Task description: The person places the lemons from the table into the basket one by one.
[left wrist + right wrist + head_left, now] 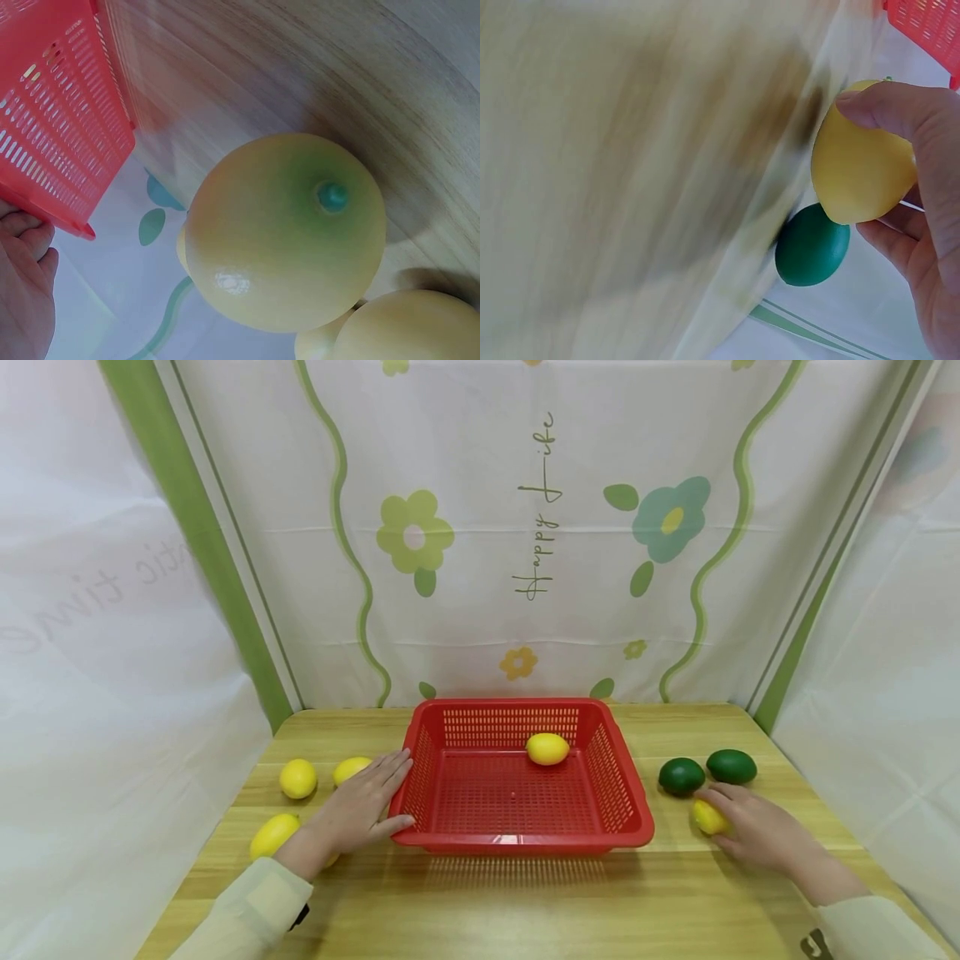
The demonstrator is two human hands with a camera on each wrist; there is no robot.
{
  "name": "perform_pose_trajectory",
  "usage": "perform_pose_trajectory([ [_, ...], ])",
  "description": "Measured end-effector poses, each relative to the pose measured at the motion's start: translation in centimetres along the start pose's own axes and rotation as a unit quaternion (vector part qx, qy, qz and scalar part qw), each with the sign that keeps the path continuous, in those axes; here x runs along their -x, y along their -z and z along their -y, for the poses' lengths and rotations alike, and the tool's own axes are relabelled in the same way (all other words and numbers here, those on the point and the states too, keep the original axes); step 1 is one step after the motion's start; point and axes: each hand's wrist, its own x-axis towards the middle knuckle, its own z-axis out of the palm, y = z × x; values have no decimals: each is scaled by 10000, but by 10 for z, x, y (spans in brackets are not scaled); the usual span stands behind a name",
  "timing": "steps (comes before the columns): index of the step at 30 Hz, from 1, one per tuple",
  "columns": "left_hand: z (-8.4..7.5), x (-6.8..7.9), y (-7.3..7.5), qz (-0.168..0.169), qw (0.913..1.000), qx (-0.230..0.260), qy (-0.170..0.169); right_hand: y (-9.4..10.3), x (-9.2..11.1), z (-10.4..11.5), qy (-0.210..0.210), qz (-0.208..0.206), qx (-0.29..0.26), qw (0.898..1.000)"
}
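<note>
A red plastic basket [517,841] with slotted walls stands mid-table, one yellow lemon [547,749] lying inside it. My left hand [363,806] rests on the basket's left rim, fingers extended along it; the left wrist view shows those fingers at the rim's edge. On the right, my right hand [757,827] grips another lemon [862,161] between thumb and fingers. Just beyond that hand lie two dark green fruits, one nearer the basket [681,776] and one farther right [731,766].
Several more lemons lie left of the basket, including one at the back left [298,778], one beside the left hand [351,769] and one in front [274,836]. A printed white curtain [465,635] hangs behind the wooden table [525,914], with white cloth on both sides.
</note>
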Motion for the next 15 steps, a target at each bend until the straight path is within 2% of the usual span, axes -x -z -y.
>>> perform_pose_trajectory([
  [15,-1,0,2,-11,10000,46,34,17,-5,3,519,-600,259,9965],
])
